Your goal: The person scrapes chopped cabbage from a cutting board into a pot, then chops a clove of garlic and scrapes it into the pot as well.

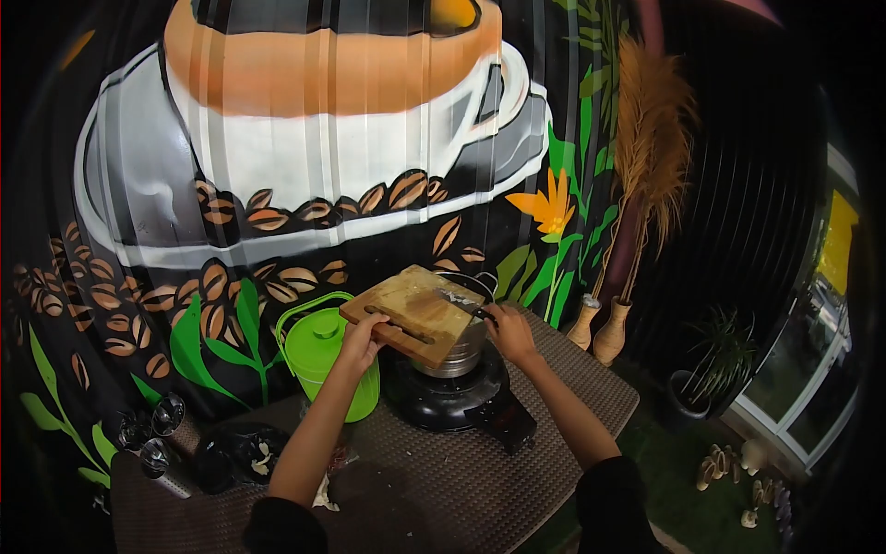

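My left hand (365, 342) is closed on the near left edge of a wooden cutting board (415, 300), by its slotted handle. The board is tilted above a metal pot (469, 355) and hides much of its opening. In my right hand (512, 332) is a knife (458, 300), its blade laid on the board's right part. Small whitish bits show around the blade, too small to name. Under the pot stands a black portable stove (438, 406).
A green lidded bucket (323, 355) stands left of the stove on the brown woven-textured table (434, 494). At the left are a black plastic bag (231, 454) and metal utensil holders (173, 480). Vases (609, 332) with dried plumes stand beyond the table's right side.
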`<control>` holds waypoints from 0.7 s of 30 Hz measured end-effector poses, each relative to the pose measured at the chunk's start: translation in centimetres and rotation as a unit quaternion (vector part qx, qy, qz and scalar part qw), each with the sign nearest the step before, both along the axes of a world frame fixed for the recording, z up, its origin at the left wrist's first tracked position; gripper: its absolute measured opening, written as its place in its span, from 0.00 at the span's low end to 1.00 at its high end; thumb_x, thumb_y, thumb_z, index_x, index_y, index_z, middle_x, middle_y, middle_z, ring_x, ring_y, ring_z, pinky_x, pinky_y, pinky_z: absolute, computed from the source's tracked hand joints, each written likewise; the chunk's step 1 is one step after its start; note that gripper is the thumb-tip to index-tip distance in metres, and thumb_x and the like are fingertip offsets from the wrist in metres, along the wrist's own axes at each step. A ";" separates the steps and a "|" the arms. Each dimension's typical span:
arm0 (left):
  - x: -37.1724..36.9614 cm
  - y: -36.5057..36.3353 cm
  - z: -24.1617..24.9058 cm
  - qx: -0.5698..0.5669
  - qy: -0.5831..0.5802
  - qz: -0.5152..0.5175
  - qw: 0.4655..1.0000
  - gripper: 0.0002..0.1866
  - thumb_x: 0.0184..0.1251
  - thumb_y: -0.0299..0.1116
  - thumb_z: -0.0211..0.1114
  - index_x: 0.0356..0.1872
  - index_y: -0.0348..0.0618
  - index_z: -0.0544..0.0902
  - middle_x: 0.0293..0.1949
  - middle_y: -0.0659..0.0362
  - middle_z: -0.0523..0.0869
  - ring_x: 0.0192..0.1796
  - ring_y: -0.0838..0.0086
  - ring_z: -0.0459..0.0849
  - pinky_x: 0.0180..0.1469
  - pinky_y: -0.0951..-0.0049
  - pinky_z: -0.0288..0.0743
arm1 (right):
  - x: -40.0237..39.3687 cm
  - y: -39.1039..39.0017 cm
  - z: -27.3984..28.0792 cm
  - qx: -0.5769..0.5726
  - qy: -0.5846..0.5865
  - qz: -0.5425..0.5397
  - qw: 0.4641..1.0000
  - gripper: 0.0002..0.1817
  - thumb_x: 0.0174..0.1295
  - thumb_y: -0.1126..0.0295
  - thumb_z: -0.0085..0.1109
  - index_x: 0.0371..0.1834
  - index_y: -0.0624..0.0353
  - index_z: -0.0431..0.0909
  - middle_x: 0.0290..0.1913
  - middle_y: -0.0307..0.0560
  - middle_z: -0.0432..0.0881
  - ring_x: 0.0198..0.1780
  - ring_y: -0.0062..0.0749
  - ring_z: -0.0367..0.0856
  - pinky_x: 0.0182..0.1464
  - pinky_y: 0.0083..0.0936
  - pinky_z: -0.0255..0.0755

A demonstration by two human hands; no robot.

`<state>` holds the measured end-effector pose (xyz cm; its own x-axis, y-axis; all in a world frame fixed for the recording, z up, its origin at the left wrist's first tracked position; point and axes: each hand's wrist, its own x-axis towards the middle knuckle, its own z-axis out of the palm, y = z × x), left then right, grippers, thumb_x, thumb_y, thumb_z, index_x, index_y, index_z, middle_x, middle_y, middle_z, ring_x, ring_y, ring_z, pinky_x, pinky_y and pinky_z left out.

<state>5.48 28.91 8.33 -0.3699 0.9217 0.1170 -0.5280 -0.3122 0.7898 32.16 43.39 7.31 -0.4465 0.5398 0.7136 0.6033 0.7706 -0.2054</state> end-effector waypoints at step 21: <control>-0.3 -0.4 0.9 -0.042 -0.039 -0.003 0.998 0.20 0.54 0.17 0.60 0.49 0.33 0.68 0.43 0.49 0.78 0.41 0.57 0.84 0.48 0.61 0.83 | 1.1 -0.3 -2.2 -0.036 0.053 -0.001 0.998 0.09 0.62 0.68 0.54 0.41 0.59 0.76 0.35 0.57 0.80 0.38 0.55 0.80 0.40 0.45 0.74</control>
